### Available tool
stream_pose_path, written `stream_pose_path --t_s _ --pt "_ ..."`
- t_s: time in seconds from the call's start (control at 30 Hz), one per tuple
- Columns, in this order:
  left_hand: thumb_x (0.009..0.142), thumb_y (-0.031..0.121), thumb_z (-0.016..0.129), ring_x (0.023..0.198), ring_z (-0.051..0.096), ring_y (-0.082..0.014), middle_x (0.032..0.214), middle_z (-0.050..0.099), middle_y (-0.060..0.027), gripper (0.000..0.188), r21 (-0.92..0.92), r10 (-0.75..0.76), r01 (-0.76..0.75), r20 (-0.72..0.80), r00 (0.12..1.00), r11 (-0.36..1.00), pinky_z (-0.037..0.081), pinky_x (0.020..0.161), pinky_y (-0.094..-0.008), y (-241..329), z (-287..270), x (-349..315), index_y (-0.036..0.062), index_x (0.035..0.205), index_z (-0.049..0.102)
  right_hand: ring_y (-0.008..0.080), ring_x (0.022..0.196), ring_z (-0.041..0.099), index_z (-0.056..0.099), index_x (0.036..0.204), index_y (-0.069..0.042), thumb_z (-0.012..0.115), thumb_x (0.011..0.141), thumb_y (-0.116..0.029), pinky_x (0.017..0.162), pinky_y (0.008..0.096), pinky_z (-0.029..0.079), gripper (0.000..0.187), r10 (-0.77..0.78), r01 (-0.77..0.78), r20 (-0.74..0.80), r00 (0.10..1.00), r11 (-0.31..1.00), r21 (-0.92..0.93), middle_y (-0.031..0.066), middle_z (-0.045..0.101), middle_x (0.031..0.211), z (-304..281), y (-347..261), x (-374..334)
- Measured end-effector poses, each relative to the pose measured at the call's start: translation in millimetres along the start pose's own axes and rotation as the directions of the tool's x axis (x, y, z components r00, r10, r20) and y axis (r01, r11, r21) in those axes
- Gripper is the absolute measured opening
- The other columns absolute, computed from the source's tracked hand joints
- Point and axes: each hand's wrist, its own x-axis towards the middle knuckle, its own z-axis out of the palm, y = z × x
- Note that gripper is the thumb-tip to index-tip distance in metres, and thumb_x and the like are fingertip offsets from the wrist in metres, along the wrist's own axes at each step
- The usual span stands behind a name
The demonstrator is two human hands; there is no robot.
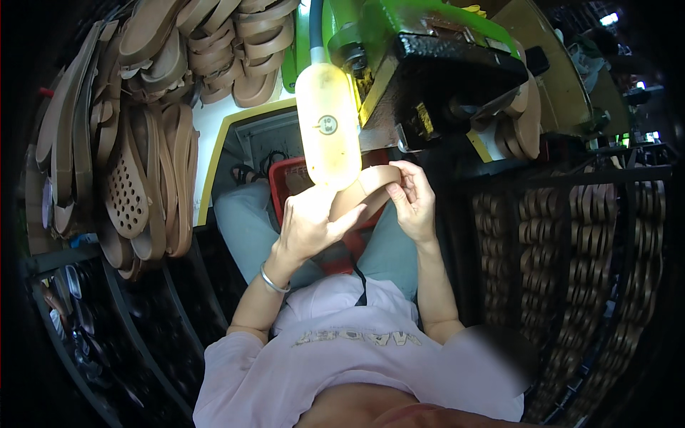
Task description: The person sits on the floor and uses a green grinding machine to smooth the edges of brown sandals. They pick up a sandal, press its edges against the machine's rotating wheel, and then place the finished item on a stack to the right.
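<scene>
Between my two hands is a tan shoe sole (374,180), held above my lap and just below a lit yellow-white lamp (328,128). My left hand (307,221), with a silver bangle on its wrist, grips the sole's left side; the lamp's glare hides part of that grip. At the other end, my right hand (415,200) pinches the sole between thumb and fingers. Behind the sole, a red plastic bin (282,175) shows between my knees, partly covered by my hands and the lamp.
Stacked tan soles (157,164) crowd the left of the white, yellow-edged table (217,118). A green and black machine (457,71) stands just past my right hand. Racks packed with soles (546,235) line the right side. A cardboard box (549,64) sits at far right.
</scene>
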Motion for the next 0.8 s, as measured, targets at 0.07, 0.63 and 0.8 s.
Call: stream_pose_path --t_s 0.07,0.63,0.8 --pt "0.072 0.009 0.079 0.075 0.066 -0.0141 0.087 0.068 -0.0100 0.041 -0.146 -0.107 0.121 0.100 0.989 0.982 0.053 0.068 -0.0249 -4.9 0.2 2.9 -0.0012 0.107 0.062 0.0213 0.102 0.059 0.055 0.115 0.002 0.063 0.087 -0.006 0.089 0.0308 0.046 0.030 0.018 -0.018 -0.039 0.999 1.000 0.010 0.0130 0.062 0.107 -0.5 -3.6 2.3" --pt "0.075 -0.003 0.071 0.072 0.064 -0.0097 0.084 0.067 -0.0106 0.030 -0.685 -0.476 0.157 -0.305 0.825 0.711 0.053 0.065 -0.0224 -20.2 20.9 -40.6 -0.0076 0.102 0.058 0.0019 0.066 0.053 0.053 0.091 -0.001 0.076 0.076 0.002 0.057 0.0155 0.043 0.028 -0.048 0.044 -0.050 0.998 0.995 -0.090 -0.0015 0.056 0.072 42.2 -29.6 17.3" --pt "0.076 -0.003 0.070 0.073 0.064 -0.0114 0.087 0.066 -0.0126 0.034 -0.699 -0.425 0.007 -0.427 0.798 0.715 0.053 0.066 -0.0227 -27.4 23.8 -53.6 -0.0090 0.105 0.055 0.0027 0.065 0.053 0.052 0.090 -0.003 0.076 0.076 0.002 0.059 0.0166 0.044 0.028 -0.161 0.155 -0.044 0.986 0.981 -0.113 -0.0003 0.056 0.076 59.1 -37.5 14.0"
